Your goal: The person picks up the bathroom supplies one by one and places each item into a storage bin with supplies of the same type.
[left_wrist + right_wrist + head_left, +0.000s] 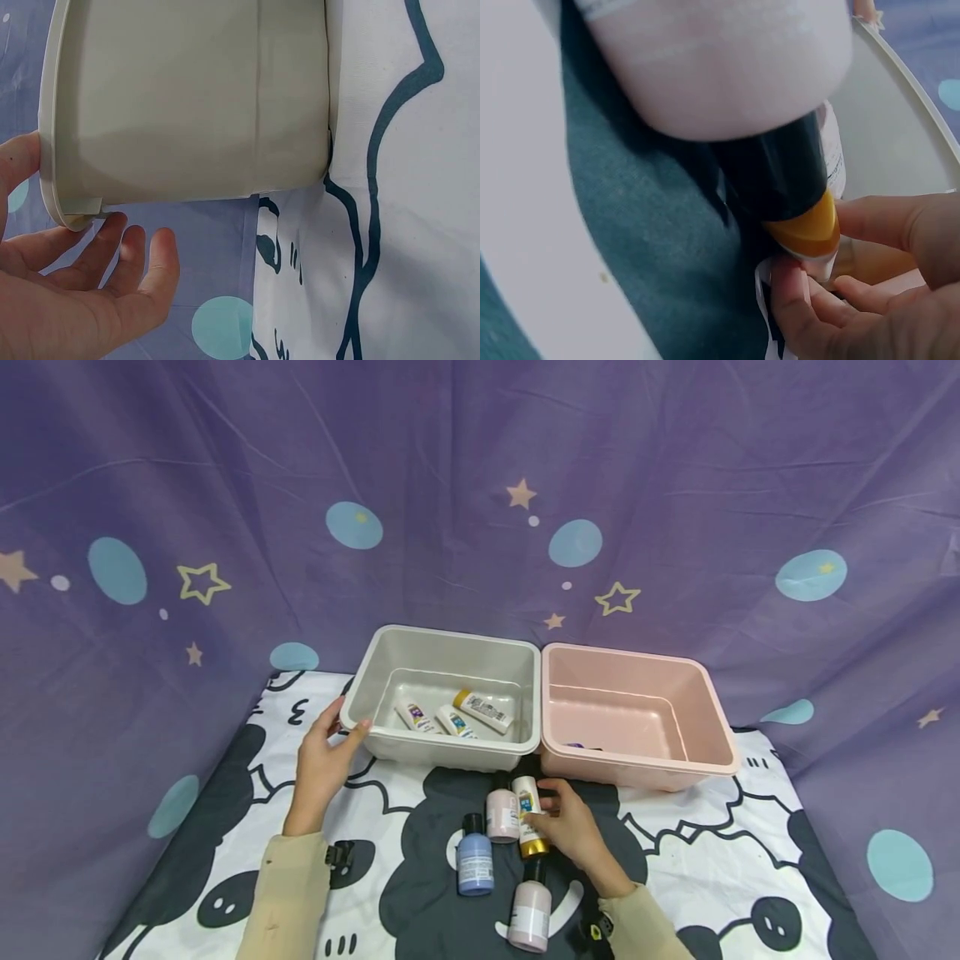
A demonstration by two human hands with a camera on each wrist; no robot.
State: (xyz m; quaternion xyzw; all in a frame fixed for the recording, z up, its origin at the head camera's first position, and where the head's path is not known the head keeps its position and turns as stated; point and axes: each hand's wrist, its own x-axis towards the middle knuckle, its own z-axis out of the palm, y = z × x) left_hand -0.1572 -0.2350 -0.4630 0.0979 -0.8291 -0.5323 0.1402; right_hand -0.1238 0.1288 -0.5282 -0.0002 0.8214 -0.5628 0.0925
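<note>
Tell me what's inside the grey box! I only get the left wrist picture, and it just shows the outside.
Observer: Three white tubes lie inside the grey box.
Operator: Ooh! And what's the other hand holding?
Observer: The right hand is pinching a gold-capped tube.
Operator: Is there another box too?
Observer: Yes, a pink box stands beside the grey one, on its right.
</note>
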